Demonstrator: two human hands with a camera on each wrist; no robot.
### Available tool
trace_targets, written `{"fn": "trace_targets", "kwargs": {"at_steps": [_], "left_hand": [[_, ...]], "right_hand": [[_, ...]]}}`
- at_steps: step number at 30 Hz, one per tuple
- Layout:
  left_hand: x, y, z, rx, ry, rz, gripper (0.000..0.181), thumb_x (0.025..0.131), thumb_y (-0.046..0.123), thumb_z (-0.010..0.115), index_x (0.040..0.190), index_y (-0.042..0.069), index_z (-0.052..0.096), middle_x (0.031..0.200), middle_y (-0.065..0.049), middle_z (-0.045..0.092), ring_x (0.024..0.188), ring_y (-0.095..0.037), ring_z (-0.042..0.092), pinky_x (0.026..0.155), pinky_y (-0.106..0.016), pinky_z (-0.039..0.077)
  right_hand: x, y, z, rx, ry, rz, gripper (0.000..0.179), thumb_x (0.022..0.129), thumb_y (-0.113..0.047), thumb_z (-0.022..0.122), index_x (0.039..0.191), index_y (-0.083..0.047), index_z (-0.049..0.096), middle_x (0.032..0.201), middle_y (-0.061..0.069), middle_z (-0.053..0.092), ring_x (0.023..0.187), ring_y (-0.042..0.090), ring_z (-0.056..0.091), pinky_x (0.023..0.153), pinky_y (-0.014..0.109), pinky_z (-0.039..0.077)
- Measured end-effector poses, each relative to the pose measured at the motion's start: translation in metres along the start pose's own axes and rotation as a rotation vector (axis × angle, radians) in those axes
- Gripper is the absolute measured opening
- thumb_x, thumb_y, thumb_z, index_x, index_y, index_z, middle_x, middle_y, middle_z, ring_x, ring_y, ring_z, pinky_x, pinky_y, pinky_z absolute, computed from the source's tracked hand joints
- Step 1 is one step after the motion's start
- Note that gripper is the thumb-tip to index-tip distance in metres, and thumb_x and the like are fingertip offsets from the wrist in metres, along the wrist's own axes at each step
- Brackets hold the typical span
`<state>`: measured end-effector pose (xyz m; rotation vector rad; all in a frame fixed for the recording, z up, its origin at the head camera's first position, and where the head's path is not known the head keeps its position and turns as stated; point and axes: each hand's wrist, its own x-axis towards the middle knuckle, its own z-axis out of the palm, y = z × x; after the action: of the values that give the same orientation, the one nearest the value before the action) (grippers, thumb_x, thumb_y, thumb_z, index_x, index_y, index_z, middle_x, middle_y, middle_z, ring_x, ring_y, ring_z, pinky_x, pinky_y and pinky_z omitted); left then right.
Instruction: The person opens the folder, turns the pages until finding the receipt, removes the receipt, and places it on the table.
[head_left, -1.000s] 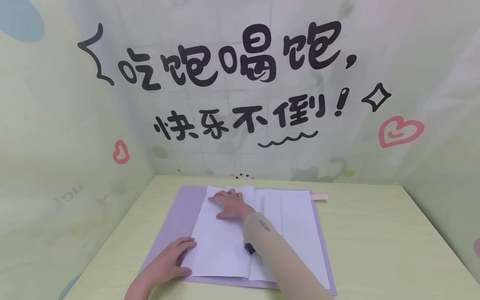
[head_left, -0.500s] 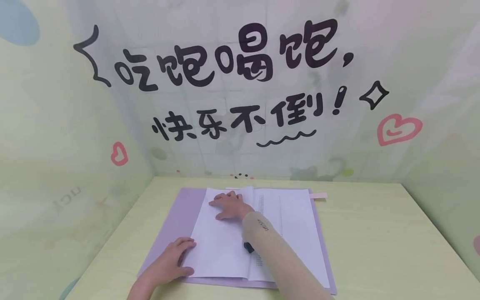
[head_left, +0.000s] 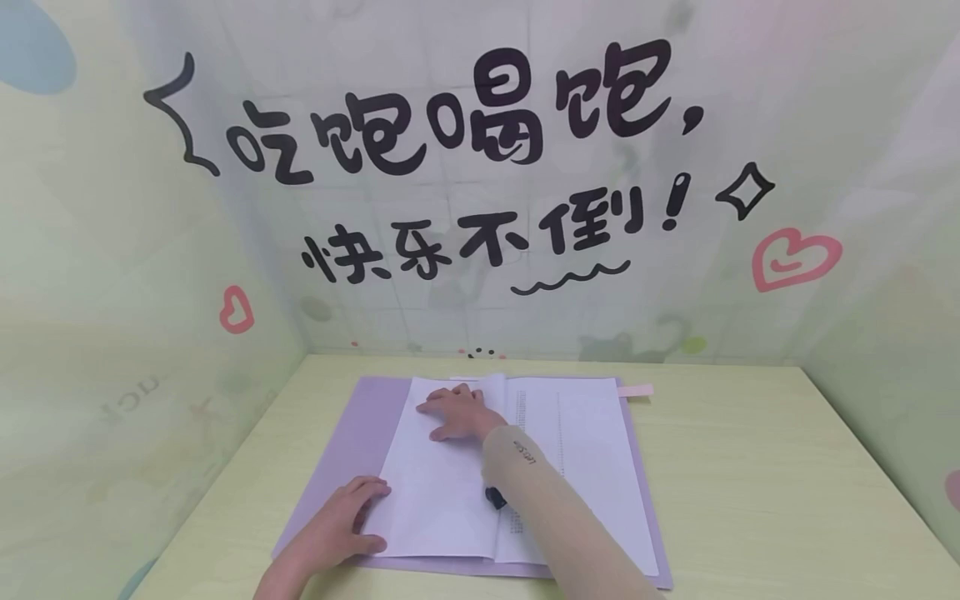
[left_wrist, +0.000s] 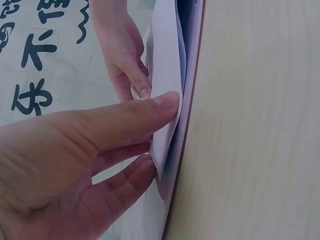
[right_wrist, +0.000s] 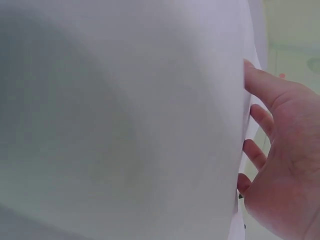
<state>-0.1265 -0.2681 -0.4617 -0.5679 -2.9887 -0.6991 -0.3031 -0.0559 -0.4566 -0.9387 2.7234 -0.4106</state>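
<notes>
A purple folder (head_left: 358, 437) lies spread on the table, with white sheets opened across it. The left page (head_left: 435, 517) looks blank; the right page (head_left: 600, 467) carries columns of small print. My right hand (head_left: 459, 413) rests on the upper part of the left page, fingers spread. Near that page's lower left corner is my left hand (head_left: 345, 523), thumb on the paper and fingertips at its left edge. In the left wrist view, the left thumb (left_wrist: 167, 101) presses the white paper (left_wrist: 165, 55) near its lower edge, where the layers gape slightly. Paper fills most of the right wrist view, beside the right hand (right_wrist: 287, 145).
A pink tab (head_left: 637, 390) sticks out past the folder's right side. The pale wooden table (head_left: 772, 483) extends to both sides. Behind it hangs a printed backdrop (head_left: 450, 317) with black lettering. A beige sleeve (head_left: 562, 517) covers part of the right page.
The head view has shifted slightly. Both hands keep their places on the left page, and the sheets lie as before.
</notes>
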Motion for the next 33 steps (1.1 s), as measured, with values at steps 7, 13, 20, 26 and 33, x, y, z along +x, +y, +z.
{"fn": "trace_targets", "kwargs": {"at_steps": [7, 13, 20, 26, 33], "left_hand": [[0.0, 0.001, -0.002, -0.008, -0.02, -0.012, 0.065, 0.067, 0.028, 0.087, 0.122, 0.005, 0.062, 0.129, -0.01, 0.06, 0.119, -0.038, 0.057, 0.102, -0.055, 0.046], [0.0, 0.0, -0.001, -0.007, -0.017, -0.007, 0.064, 0.067, 0.028, 0.087, 0.122, 0.006, 0.062, 0.129, -0.009, 0.061, 0.119, -0.038, 0.057, 0.102, -0.054, 0.047], [0.0, -0.001, 0.0, 0.001, -0.008, -0.019, 0.063, 0.067, 0.027, 0.087, 0.121, 0.007, 0.062, 0.128, -0.007, 0.061, 0.119, -0.035, 0.057, 0.102, -0.051, 0.047], [-0.001, 0.0, 0.001, -0.001, 0.008, -0.022, 0.063, 0.067, 0.026, 0.087, 0.121, 0.007, 0.063, 0.129, -0.007, 0.062, 0.119, -0.036, 0.057, 0.103, -0.051, 0.046], [-0.002, 0.0, 0.002, -0.002, 0.011, -0.023, 0.064, 0.067, 0.027, 0.087, 0.122, 0.006, 0.063, 0.13, -0.01, 0.062, 0.118, -0.036, 0.057, 0.102, -0.052, 0.047]], "right_hand": [[0.0, -0.002, 0.001, -0.011, 0.013, 0.009, 0.055, 0.094, -0.038, 0.065, 0.146, -0.037, 0.046, 0.157, -0.01, 0.039, 0.138, 0.024, 0.035, 0.11, 0.044, 0.031], [-0.002, -0.004, 0.0, -0.011, 0.022, 0.013, 0.054, 0.093, -0.037, 0.065, 0.145, -0.036, 0.048, 0.156, -0.009, 0.04, 0.138, 0.023, 0.036, 0.11, 0.043, 0.032], [-0.008, 0.005, -0.01, 0.082, 0.081, -0.034, 0.05, 0.094, -0.034, 0.064, 0.143, -0.034, 0.051, 0.152, -0.006, 0.047, 0.138, 0.023, 0.043, 0.11, 0.046, 0.033], [-0.024, 0.024, -0.029, 0.184, 0.155, -0.048, 0.049, 0.096, -0.029, 0.064, 0.143, -0.026, 0.052, 0.15, -0.002, 0.05, 0.139, 0.025, 0.043, 0.114, 0.054, 0.031], [-0.055, 0.055, -0.051, 0.259, 0.263, 0.034, 0.049, 0.097, -0.03, 0.062, 0.145, -0.027, 0.049, 0.154, 0.002, 0.045, 0.148, 0.03, 0.034, 0.121, 0.062, 0.022]]}}
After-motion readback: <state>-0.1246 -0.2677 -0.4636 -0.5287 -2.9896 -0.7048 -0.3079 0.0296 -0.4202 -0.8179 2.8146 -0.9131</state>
